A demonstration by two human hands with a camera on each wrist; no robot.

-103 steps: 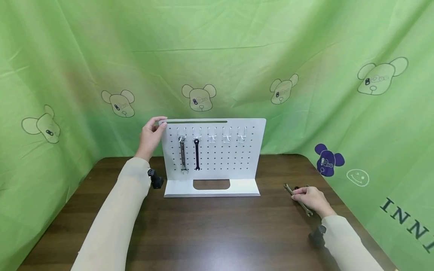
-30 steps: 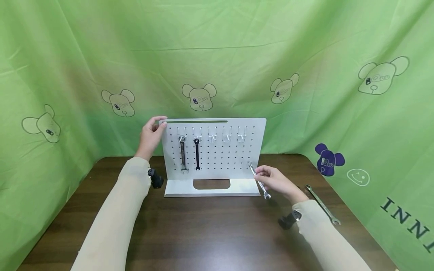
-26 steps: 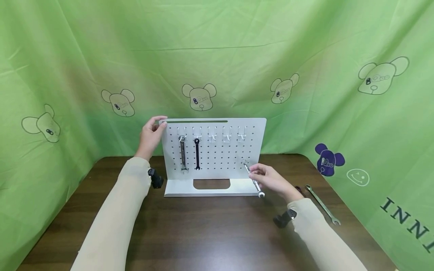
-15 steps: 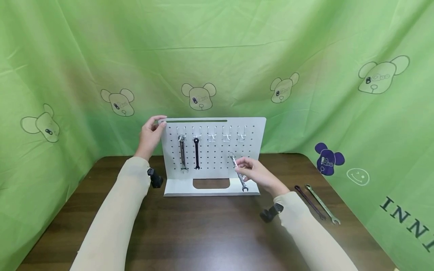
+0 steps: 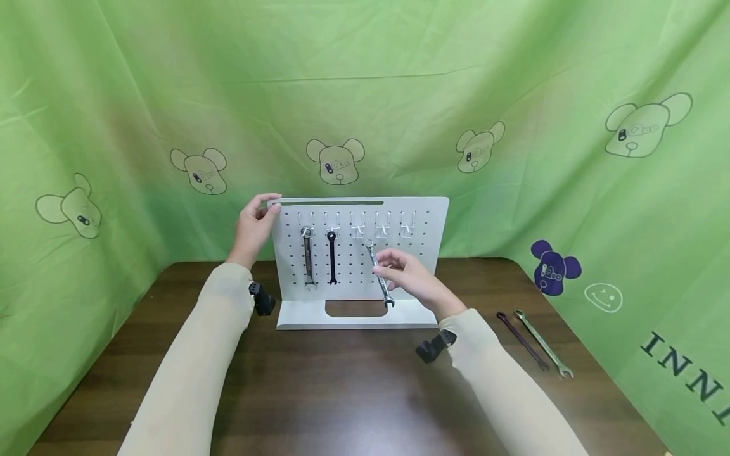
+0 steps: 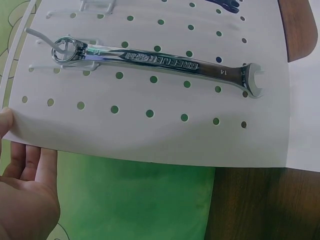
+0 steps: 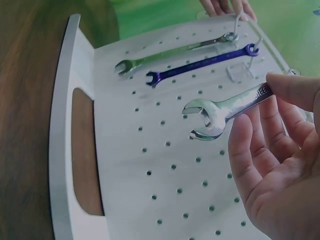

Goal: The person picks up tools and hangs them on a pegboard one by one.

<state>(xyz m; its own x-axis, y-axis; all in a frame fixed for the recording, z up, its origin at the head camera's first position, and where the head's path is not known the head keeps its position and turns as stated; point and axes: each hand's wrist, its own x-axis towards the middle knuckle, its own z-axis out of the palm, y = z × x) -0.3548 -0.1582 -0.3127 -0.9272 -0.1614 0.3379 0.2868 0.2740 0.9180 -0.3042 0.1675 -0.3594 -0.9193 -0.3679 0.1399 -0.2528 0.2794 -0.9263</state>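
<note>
"Green cloth (image 5: pixel 399 57) hangs behind; where's the wrench (image 5: pixel 384 288)?"

"In the right hand (image 5: pixel 412 277), pinched before the white board (image 5: pixel 348 292), ring end up and tilted left, forked end down."

"Anything hidden?"

"Some of its shaft, within the grip; whether it touches the board, I can't tell. The left hand (image 5: pixel 253 229) pinches the board's corner. Brown table (image 5: pixel 319 380) below."

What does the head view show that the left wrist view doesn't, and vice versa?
Only the head view: the right hand holding a shiny wrench, plus a dark wrench and a pale wrench lying on the table.

Only the left wrist view: a legible 14 on the hung silver wrench.

Both: the pegboard, the left hand gripping its edge, that hung wrench and, at least partly, the hung dark wrench.
</note>
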